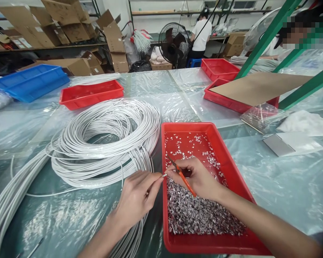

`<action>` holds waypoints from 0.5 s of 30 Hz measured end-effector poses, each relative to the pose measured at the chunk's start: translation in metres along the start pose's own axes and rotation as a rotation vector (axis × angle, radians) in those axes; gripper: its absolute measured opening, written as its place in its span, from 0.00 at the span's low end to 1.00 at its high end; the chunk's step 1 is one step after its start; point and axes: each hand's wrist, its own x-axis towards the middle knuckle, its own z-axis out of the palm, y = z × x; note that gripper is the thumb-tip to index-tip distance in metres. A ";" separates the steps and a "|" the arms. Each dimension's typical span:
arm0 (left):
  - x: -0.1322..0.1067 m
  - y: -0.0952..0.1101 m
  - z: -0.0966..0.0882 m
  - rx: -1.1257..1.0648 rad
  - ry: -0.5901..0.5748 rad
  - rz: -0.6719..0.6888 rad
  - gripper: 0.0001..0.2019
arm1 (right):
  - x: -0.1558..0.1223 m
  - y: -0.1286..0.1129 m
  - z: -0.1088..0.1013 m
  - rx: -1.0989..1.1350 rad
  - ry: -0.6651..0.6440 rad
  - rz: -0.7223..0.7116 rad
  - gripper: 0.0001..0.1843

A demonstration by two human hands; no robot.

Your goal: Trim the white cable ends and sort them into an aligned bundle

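Over the red tray's left rim: two bare hands meet, fingertip to fingertip, around a small white cable end.
Left hand: thumb and forefinger pinched narrow on the cable end; the hand sits between coil and tray.
Right hand: curled around an orange-handled tool, thumb and forefinger close to the cable tip; I cannot tell whether they touch it.
Red tray: raised rim on all sides, longer from near to far than across; silvery scraps lie thick in its near half, thin in its far half. The right forearm crosses its right rim.
Room on the left: tight; the white cable coil comes right up near the tray's far left corner, and loose bundles trail from it toward the viewer.
Room on the right: wide; the plastic-covered surface stretches from the tray to a grey flat piece and beyond.
Room beyond: a strip of surface, then more red trays and green bars slanting in at the right.
Cable end's direction: tip points right; its short axis line runs left to right, rising slightly.
Tool's direction: dark nose up and left, orange handles down and right.
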 end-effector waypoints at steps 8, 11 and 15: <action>0.000 0.002 0.003 0.164 0.024 0.150 0.07 | 0.001 0.001 0.001 0.175 -0.052 0.134 0.22; 0.000 0.003 0.003 0.235 0.028 0.181 0.07 | 0.002 -0.002 0.001 0.198 -0.065 0.156 0.23; -0.001 0.002 0.004 0.290 0.060 0.243 0.08 | 0.004 -0.005 0.000 0.204 -0.077 0.188 0.24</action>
